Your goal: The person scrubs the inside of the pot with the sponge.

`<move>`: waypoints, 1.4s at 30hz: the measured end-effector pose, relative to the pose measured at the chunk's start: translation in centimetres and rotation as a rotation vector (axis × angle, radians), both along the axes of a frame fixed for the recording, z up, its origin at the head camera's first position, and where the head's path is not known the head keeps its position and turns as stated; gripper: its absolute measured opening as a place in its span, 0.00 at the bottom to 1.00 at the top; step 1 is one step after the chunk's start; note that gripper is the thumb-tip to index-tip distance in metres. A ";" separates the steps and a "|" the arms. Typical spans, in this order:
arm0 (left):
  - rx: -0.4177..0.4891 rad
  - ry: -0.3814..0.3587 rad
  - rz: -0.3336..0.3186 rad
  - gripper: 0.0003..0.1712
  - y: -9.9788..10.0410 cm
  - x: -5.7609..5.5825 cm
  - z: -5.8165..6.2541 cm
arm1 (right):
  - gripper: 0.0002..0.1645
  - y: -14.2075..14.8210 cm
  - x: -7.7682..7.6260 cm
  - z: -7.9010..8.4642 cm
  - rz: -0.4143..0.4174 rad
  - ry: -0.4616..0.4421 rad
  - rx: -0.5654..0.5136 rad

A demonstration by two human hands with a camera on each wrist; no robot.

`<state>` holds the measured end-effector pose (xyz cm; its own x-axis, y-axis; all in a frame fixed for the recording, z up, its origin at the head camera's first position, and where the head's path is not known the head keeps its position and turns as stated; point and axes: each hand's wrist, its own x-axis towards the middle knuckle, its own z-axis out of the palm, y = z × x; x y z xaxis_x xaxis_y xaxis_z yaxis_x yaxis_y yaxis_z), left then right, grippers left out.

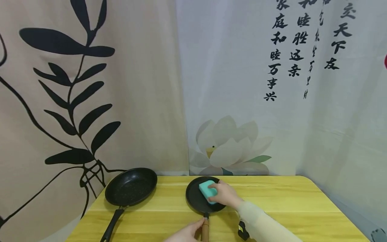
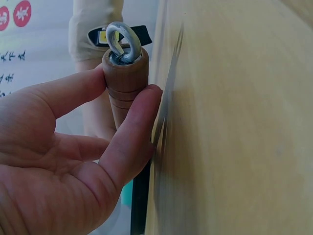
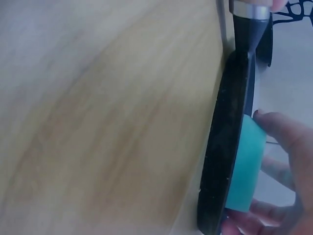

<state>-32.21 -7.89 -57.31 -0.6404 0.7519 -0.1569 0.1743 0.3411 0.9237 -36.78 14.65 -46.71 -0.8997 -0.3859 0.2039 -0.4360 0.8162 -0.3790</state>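
Observation:
A small black frying pan (image 1: 193, 198) lies on the wooden table, its brown wooden handle (image 1: 205, 231) pointing toward me. My left hand (image 1: 188, 232) grips that handle; in the left wrist view the thumb and fingers go round the wood (image 2: 126, 73), below a metal hanging ring (image 2: 123, 43). Inside the pan sits a turquoise sponge (image 1: 207, 190), which my right hand (image 1: 225, 194) holds from the right side. The right wrist view shows fingers (image 3: 279, 129) at both ends of the sponge (image 3: 247, 166), against the pan (image 3: 220, 147).
A larger black frying pan (image 1: 131, 186) stands at the table's left, its black handle (image 1: 112, 225) toward the front. The wooden table (image 1: 281, 195) reaches back to a printed curtain (image 1: 145, 101). A black strap with a yellow patch (image 1: 243, 230) is at my right forearm.

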 end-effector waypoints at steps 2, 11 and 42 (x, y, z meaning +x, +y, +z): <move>0.005 0.002 -0.006 0.59 0.0 0.0 0.0 | 0.35 0.1 -0.1 -0.3 -0.015 -0.005 -0.034; -0.019 0.127 -0.025 0.62 0.0 0.0 0.3 | 0.38 1.3 -1.2 -1.0 -0.027 -0.063 -0.310; -0.025 0.160 -0.050 0.63 -0.3 0.5 0.8 | 0.38 4.4 -0.1 -2.0 -0.222 -0.379 -1.112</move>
<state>-31.76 -8.16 -56.49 -0.6202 0.7808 -0.0750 0.3361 0.3510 0.8740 -36.89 19.08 -48.67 -0.9994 0.0053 0.0344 -0.0344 0.0031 -0.9994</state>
